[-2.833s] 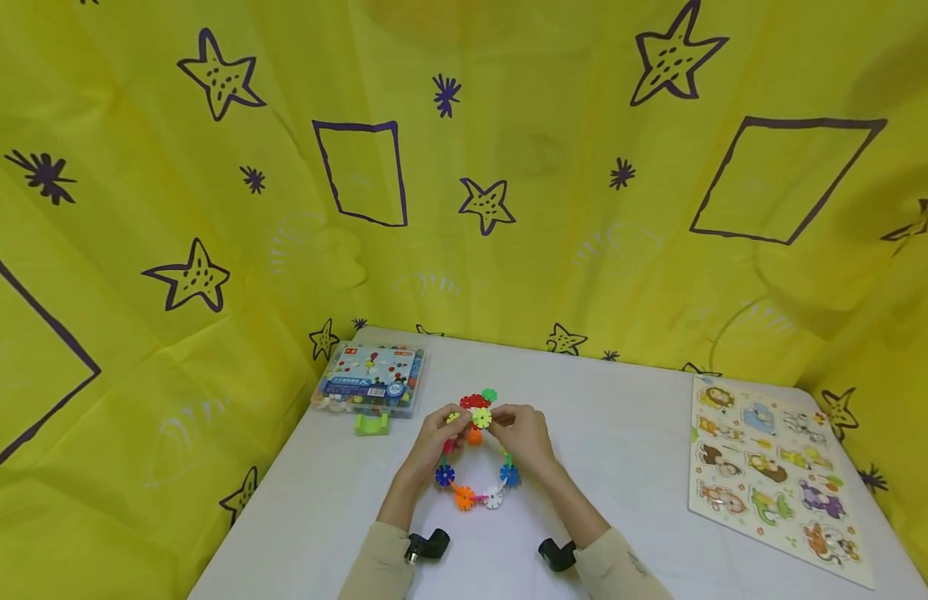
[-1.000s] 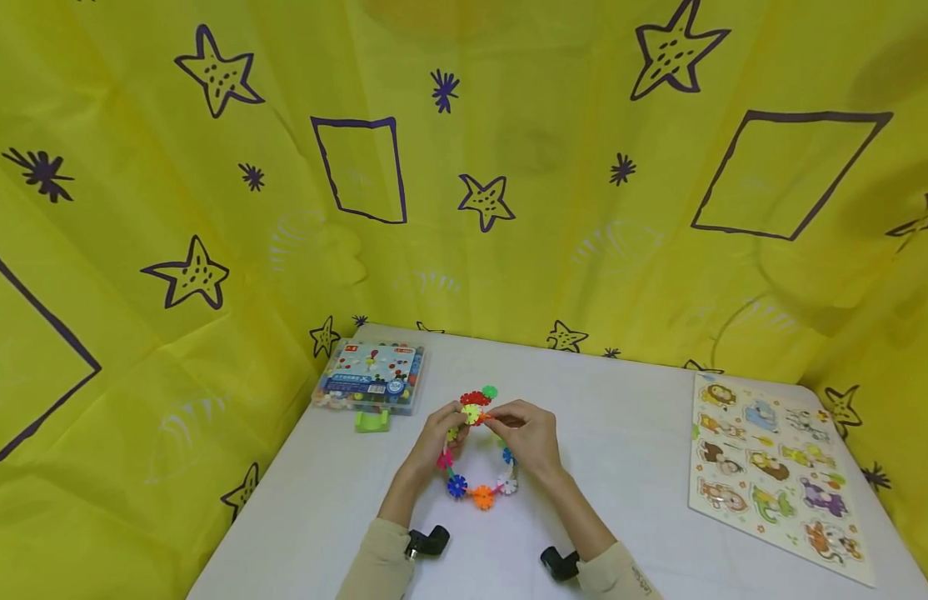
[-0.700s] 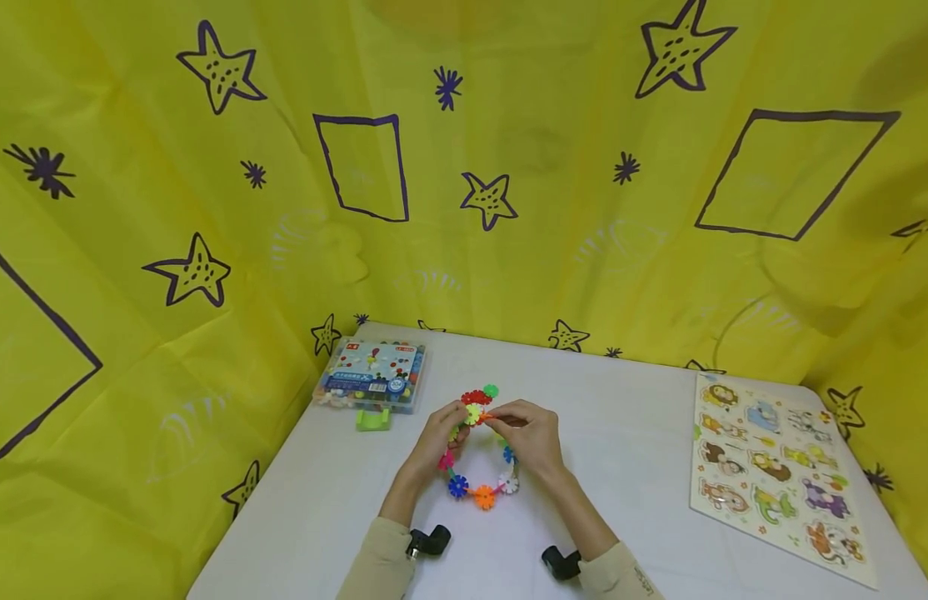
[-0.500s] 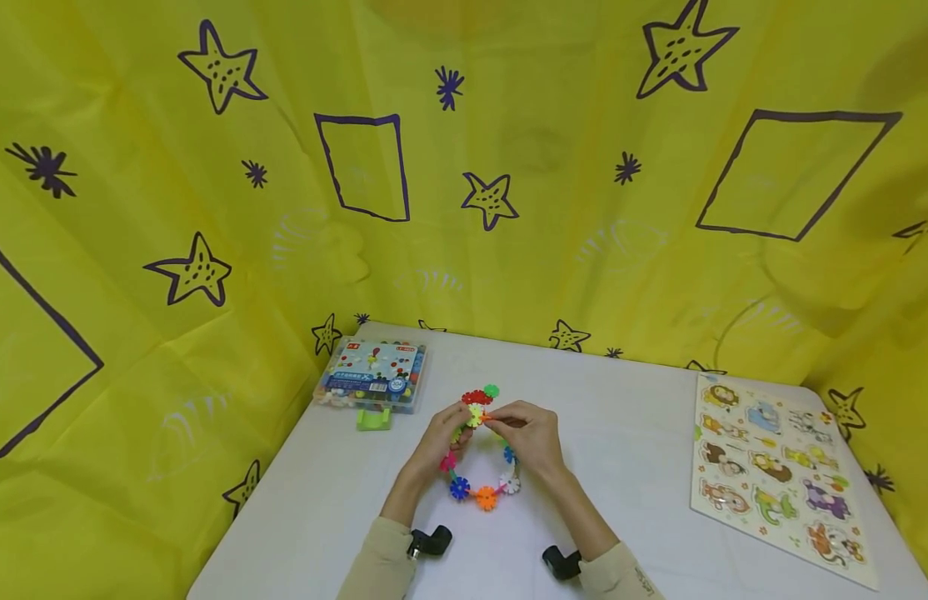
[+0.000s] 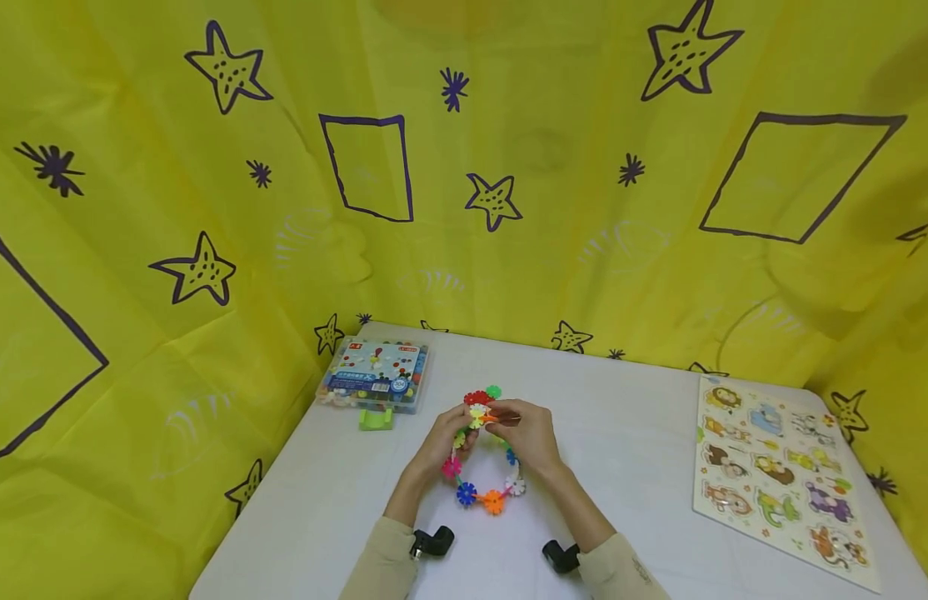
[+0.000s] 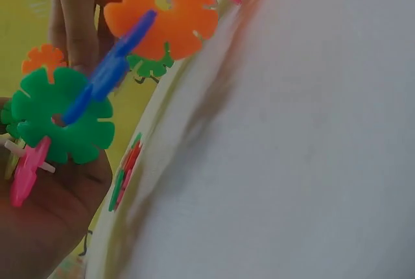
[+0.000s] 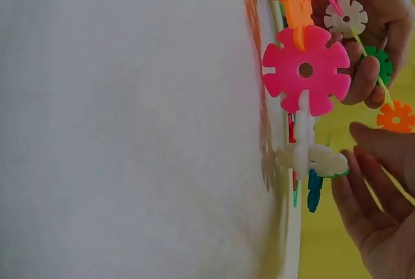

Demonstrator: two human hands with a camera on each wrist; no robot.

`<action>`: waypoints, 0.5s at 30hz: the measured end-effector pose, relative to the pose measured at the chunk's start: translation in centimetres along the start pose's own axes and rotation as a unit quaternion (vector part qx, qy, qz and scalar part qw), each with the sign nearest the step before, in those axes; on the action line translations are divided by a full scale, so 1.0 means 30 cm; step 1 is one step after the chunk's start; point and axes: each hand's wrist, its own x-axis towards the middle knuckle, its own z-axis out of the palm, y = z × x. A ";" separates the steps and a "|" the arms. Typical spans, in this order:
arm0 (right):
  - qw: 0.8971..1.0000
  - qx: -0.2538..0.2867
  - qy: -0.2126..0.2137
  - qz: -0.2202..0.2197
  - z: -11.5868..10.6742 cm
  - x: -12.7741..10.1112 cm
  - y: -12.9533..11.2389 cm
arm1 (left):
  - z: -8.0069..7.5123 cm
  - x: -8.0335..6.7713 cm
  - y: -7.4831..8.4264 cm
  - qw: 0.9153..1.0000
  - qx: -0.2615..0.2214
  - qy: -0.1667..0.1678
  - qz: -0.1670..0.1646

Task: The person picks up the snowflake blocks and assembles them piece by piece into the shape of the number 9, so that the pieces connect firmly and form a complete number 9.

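A ring-shaped chain of snowflake building discs (image 5: 493, 502) in orange, blue, pink and white stands out in front of the hands. My left hand (image 5: 440, 440) pinches the chain near its far end; a green disc (image 7: 378, 65) shows right by the thumb in the right wrist view. There an orange disc (image 7: 397, 118) ends the chain. My right hand (image 5: 530, 432) is beside that end, thumb and fingertips parted around the orange disc in the head view. In the right wrist view, the right fingers (image 7: 363, 194) show a gap from the thumb and pinch nothing visible.
Several loose red discs (image 5: 477, 398) and a green disc (image 5: 494, 391) lie just beyond the hands. At the back left stands a clear box (image 5: 374, 375) of small coloured pieces, with a light green piece (image 5: 376, 419) before it. An animal puzzle board (image 5: 782, 475) lies at right.
The right hand first comes in with an orange disc at the yellow-green disc in the left hand. Now its thumb and fingers have spread apart, and the chain has shifted slightly right and nearer.
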 end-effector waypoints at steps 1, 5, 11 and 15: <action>1.000 -0.017 -0.005 0.009 0.004 0.005 0.005 | -0.001 -0.001 0.001 1.000 -0.004 0.005 -0.002; 0.996 -0.076 -0.028 0.040 0.019 0.027 0.008 | -0.009 -0.003 0.002 0.999 -0.008 0.032 -0.003; 0.984 -0.154 -0.067 0.063 0.057 0.067 0.002 | -0.022 -0.003 0.004 0.998 -0.010 0.065 -0.008; 0.974 -0.207 -0.080 0.055 0.086 0.087 0.000 | -0.023 -0.001 0.002 0.997 -0.006 0.070 -0.010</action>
